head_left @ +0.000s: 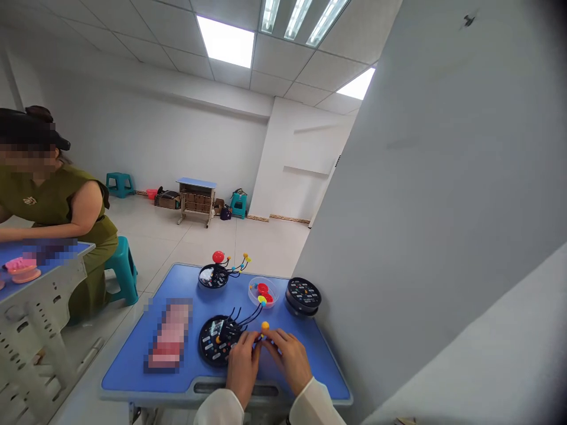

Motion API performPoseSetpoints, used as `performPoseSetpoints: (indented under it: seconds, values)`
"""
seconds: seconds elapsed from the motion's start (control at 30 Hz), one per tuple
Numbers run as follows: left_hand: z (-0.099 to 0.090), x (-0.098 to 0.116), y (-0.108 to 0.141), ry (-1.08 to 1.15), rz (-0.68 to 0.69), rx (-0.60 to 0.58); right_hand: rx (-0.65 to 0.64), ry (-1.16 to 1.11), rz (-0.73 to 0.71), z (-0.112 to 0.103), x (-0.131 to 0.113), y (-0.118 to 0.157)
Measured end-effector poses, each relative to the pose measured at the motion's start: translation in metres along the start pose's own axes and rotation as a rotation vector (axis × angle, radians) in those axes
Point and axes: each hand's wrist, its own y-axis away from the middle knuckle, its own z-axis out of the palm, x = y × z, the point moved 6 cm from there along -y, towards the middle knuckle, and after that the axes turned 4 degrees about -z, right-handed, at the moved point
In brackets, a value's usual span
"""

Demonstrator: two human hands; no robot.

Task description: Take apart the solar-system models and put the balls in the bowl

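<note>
Near the front of the blue desk, my left hand [243, 365] pinches beside the round black base [212, 351], its fingertips at the end of a black arm. My right hand [290, 357] meets it from the right, fingers closed round a small part with a yellow-orange ball [265, 326] showing above them. Several thin black arms rise from the base, and one tip carries a yellow and blue piece [262, 300]. Behind stands a clear round dish [264, 293] with red balls. A second black base [213, 276] with a red ball [218, 257] and coloured tips is at the back left.
Stacked black round bases [303, 296] stand at the desk's back right, beside a grey wall [420, 236]. A blurred pink rectangle [170, 336] lies on the left. Further left, a person in green [80, 218] sits on a teal stool [126, 268] at another blue desk [82, 249].
</note>
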Motion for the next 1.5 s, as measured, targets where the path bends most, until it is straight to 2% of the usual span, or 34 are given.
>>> performPoseSetpoints:
  seconds: [0.23, 0.37, 0.63, 0.73, 0.8, 0.87, 0.93, 1.03, 1.13, 1.23, 1.33, 1.5]
  values:
    - [0.001, 0.001, -0.001, 0.005, 0.016, -0.049, 0.213, -0.366, 0.265, 0.019, 0.002, 0.013]
    - [0.002, -0.001, 0.0, 0.015, -0.018, -0.073, 0.308, -0.519, 0.363, 0.03, 0.001, 0.015]
    - [0.005, 0.0, -0.001, 0.093, -0.095, -0.173, 0.499, -0.512, 0.407, 0.042, -0.007, 0.011]
    - [0.004, -0.001, -0.003, 0.074, -0.103, -0.153, 0.576, -0.467, 0.375, 0.032, 0.0, -0.001]
    - [0.004, -0.001, -0.003, 0.026, -0.077, -0.125, 0.64, -0.415, 0.386, 0.019, 0.019, -0.011]
    - [0.004, -0.001, -0.002, -0.033, -0.049, -0.088, 0.617, -0.358, 0.429, 0.009, 0.044, -0.026]
    - [0.003, -0.001, -0.002, -0.078, -0.033, -0.058, 0.493, -0.321, 0.479, 0.006, 0.071, -0.043]
    - [0.003, 0.0, 0.0, -0.094, -0.027, -0.041, 0.345, -0.306, 0.52, 0.011, 0.101, -0.062]
    - [0.002, 0.001, 0.002, -0.093, -0.037, -0.039, 0.271, -0.287, 0.548, 0.022, 0.116, -0.071]
    - [0.002, 0.001, 0.002, -0.116, -0.052, -0.051, 0.226, -0.275, 0.57, 0.03, 0.122, -0.075]
    - [0.002, 0.002, 0.001, -0.127, -0.054, -0.064, 0.217, -0.286, 0.566, 0.029, 0.12, -0.073]
    - [0.002, 0.002, -0.001, -0.115, -0.063, -0.05, 0.218, -0.334, 0.532, 0.023, 0.092, -0.046]
